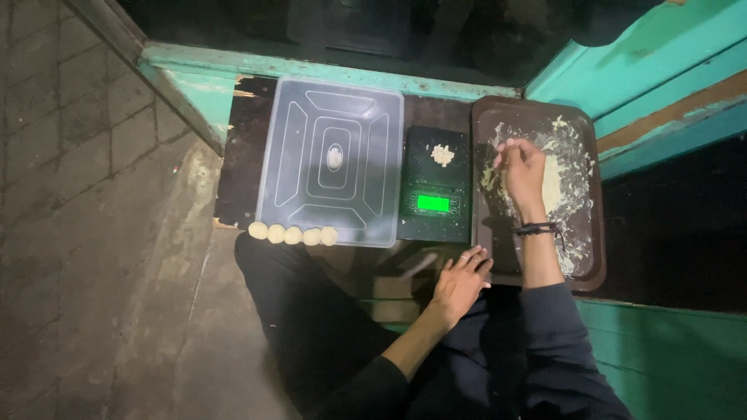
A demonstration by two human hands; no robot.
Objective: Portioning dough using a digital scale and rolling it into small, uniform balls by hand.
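Five dough balls (293, 233) are lying finished; the right hand (523, 173) is pinching dough (556, 187) from the tray (593, 257), the left hand (461, 281) resting released.

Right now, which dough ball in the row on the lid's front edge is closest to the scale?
The rightmost dough ball: it ends the row of five on the clear lid, on the side toward the black scale.

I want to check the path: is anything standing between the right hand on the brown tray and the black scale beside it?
Nothing visible does. The right hand rests in the dough on the brown tray; the black scale lies directly beside the tray's edge, carrying only a small dough piece.
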